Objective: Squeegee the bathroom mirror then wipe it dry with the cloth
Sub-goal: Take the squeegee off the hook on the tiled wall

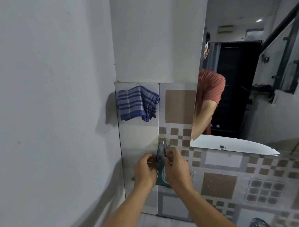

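Observation:
The mirror (261, 93) hangs on the tiled wall at the right and reflects a person in a red shirt. A blue checked cloth (137, 103) hangs folded on the wall to the left of the mirror. Below the cloth, a green translucent squeegee (160, 160) hangs upright against the tiles from a small metal hook (162, 144). My left hand (145, 172) pinches the squeegee's left edge. My right hand (177, 166) pinches its right side near the top. Both hands hide most of its lower part.
A plain white wall (46, 103) fills the left and meets the patterned brown and grey tiles (218, 185) at a corner. A dark round object (259, 223) sits at the bottom right edge.

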{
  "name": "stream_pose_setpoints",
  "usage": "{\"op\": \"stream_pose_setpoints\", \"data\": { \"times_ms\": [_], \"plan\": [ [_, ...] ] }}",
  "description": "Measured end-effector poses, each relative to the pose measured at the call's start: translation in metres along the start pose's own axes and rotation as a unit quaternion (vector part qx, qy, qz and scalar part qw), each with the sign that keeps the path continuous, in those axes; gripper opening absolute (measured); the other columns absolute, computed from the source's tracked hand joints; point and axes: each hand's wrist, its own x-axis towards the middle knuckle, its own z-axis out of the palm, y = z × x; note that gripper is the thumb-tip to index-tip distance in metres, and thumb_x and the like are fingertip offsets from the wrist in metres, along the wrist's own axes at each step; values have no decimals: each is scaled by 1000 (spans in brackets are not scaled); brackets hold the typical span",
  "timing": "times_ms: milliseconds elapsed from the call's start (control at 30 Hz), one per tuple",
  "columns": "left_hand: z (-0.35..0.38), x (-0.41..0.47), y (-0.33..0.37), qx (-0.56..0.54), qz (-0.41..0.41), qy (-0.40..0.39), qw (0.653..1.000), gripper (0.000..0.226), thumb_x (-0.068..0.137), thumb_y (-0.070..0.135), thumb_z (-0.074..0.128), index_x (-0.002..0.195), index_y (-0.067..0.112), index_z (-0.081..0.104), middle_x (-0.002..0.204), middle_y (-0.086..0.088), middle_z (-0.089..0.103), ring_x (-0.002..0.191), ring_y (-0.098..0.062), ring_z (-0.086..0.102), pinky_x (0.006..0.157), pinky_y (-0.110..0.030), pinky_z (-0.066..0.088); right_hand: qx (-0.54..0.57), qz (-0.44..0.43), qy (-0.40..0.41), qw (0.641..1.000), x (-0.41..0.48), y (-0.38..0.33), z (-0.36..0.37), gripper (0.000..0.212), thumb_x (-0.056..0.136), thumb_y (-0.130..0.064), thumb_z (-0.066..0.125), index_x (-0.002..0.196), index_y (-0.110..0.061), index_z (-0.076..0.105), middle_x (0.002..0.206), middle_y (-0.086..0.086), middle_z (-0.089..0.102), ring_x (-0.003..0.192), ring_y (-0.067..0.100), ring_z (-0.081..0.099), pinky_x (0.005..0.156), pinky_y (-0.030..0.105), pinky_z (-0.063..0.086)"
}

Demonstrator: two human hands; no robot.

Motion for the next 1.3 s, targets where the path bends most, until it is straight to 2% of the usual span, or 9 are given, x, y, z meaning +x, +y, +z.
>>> {"op": "stream_pose_setpoints", "data": {
  "times_ms": [200, 333, 500, 733, 933, 1033, 1100, 1200, 1300],
  "plan": [
    [-7, -8, 20, 11, 74, 20, 997, 22, 90, 3, 67, 97, 24, 68, 95, 11, 72, 88, -7, 69, 84, -36, 61, 43, -27, 0, 999, 4, -20, -16, 29, 100, -7, 55, 117, -29, 48, 94, -7, 66, 81, 1, 62, 61, 12, 50],
    [-11, -9, 33, 0, 102, 34, 994, 22, 91, 5, 66, 99, 25, 67, 95, 11, 72, 89, -8, 69, 84, -37, 61, 30, -49, -8, 998, 8, -38, -25, 36, 102, -14, 53, 137, -24, 51, 110, -5, 63, 94, 6, 60, 75, 11, 49],
    [-19, -18, 50, -9, 137, 48, 989, 17, 93, 10, 67, 102, 24, 66, 99, 11, 72, 94, -9, 68, 85, -24, 58, 28, -49, -2, 998, 15, -58, -36, 10, 104, -20, 52, 107, -30, 52, 99, -9, 62, 88, 7, 59, 66, 11, 41],
    [-16, -41, 56, 18, 174, -7, 985, 16, 92, 30, 70, 107, 29, 67, 99, 11, 73, 89, -8, 70, 81, -27, 60, 95, -4, 41, 995, 9, -78, -71, 9, 104, -17, 51, 105, -24, 57, 91, -8, 65, 82, 12, 63, 63, 21, 51],
    [-13, -73, 85, 125, 224, -12, 967, 26, 97, 14, 54, 75, 26, 60, 71, 7, 64, 64, -8, 61, 59, -20, 50, 121, 21, 69, 990, -5, -81, -112, 6, 101, -20, 55, 99, -19, 61, 87, 0, 69, 75, 19, 64, 61, 35, 56],
    [-6, -90, 101, 156, 238, -19, 959, 31, 100, 18, 52, 70, 27, 54, 69, 6, 62, 60, -12, 60, 57, -18, 47, 105, 12, 93, 990, -19, -80, -137, 7, 99, -16, 57, 105, -19, 57, 88, -5, 66, 77, 15, 64, 58, 19, 49],
    [-1, -98, 111, 175, 255, -27, 950, 23, 100, 19, 53, 79, 20, 62, 74, 3, 64, 62, -15, 63, 62, -26, 57, 81, -28, 100, 991, -31, -82, -157, 31, 97, -9, 59, 123, -23, 48, 101, -6, 63, 89, 9, 61, 70, 14, 50],
    [4, -113, 131, 216, 296, -30, 930, 12, 99, 17, 57, 98, 15, 69, 77, 2, 64, 64, -11, 64, 69, -31, 61, -63, -115, 95, 987, -40, -76, -186, 61, 92, -3, 60, 143, -26, 38, 135, 2, 49, 121, 19, 47, 100, 37, 47],
    [9, -126, 157, 252, 348, -32, 902, 10, 97, 14, 60, 101, 15, 69, 78, 3, 65, 65, -12, 63, 71, -27, 58, -255, -194, 87, 943, -41, -74, -224, 53, 91, -6, 56, 142, -20, 50, 151, 6, 42, 142, 28, 31, 117, 54, 31]
  ]
}}
